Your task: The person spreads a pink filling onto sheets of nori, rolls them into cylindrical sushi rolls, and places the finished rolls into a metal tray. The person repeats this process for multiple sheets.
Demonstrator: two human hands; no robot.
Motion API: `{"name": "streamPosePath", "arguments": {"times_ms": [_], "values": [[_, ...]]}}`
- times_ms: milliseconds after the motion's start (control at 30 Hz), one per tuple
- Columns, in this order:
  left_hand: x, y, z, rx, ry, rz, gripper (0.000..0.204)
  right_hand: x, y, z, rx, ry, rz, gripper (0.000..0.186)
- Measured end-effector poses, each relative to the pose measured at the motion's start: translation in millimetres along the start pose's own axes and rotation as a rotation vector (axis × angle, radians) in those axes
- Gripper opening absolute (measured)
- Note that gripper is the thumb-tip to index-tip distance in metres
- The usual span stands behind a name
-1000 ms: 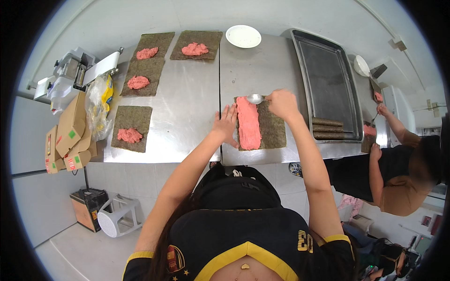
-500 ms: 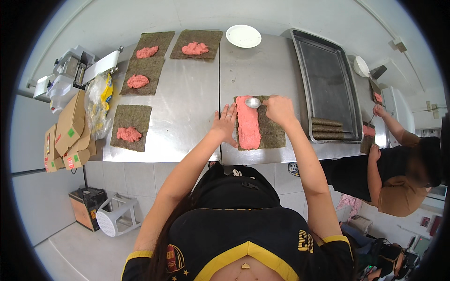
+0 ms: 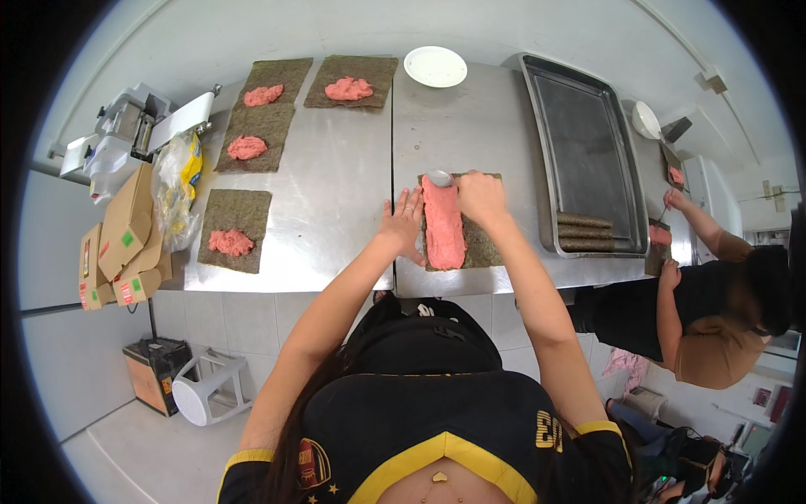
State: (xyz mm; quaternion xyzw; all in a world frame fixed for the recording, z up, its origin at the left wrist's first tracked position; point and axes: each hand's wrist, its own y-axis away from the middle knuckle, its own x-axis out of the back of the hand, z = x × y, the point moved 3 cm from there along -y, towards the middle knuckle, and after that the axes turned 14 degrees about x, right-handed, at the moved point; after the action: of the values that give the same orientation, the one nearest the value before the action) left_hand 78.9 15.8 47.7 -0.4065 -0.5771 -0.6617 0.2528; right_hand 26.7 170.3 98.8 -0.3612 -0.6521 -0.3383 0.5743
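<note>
Before me a dark green seaweed sheet lies on the steel table, with a long strip of pink minced paste spread down its left part. My right hand is closed on a metal spoon, whose bowl rests on the far end of the paste. The spoon's handle is mostly hidden in my fingers. My left hand lies flat with fingers spread along the sheet's left edge. To the left, several more seaweed sheets each carry a lump of pink paste.
A white bowl stands at the back. On the right a large metal tray holds several dark seaweed rolls. Cardboard boxes and a plastic bag sit at the left end. A co-worker handles another sheet at the far right.
My right hand has moved left with the spoon, from the paste's right side to its far end. My left hand has stayed in place.
</note>
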Motion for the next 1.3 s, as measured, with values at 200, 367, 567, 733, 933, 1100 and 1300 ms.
{"name": "streamPosePath", "arguments": {"times_ms": [200, 367, 567, 733, 933, 1100, 1300], "values": [[-1, 1, 0, 0.004, -0.005, 0.004, 0.141, 6, 4, -13, -0.022, -0.092, -0.029, 0.021], [-1, 0, 1, 0.008, -0.002, -0.002, 0.141, 7, 8, -8, -0.026, -0.008, -0.054, 0.021], [-1, -1, 2, 0.011, -0.019, 0.008, 0.143, 8, 16, 5, -0.045, 0.064, -0.072, 0.020], [-4, -3, 0, 0.008, -0.011, 0.012, 0.143, 29, 20, 19, -0.113, -0.042, -0.053, 0.020], [-2, -2, 1, 0.004, -0.006, 0.016, 0.143, 7, 24, 21, -0.118, -0.078, 0.008, 0.020], [-3, -1, 0, 0.011, -0.012, 0.005, 0.143, 3, 44, 6, -0.074, -0.110, -0.084, 0.022], [-9, -5, -3, 0.005, 0.032, 0.019, 0.145, 32, 36, 17, -0.088, -0.177, -0.131, 0.031]]}}
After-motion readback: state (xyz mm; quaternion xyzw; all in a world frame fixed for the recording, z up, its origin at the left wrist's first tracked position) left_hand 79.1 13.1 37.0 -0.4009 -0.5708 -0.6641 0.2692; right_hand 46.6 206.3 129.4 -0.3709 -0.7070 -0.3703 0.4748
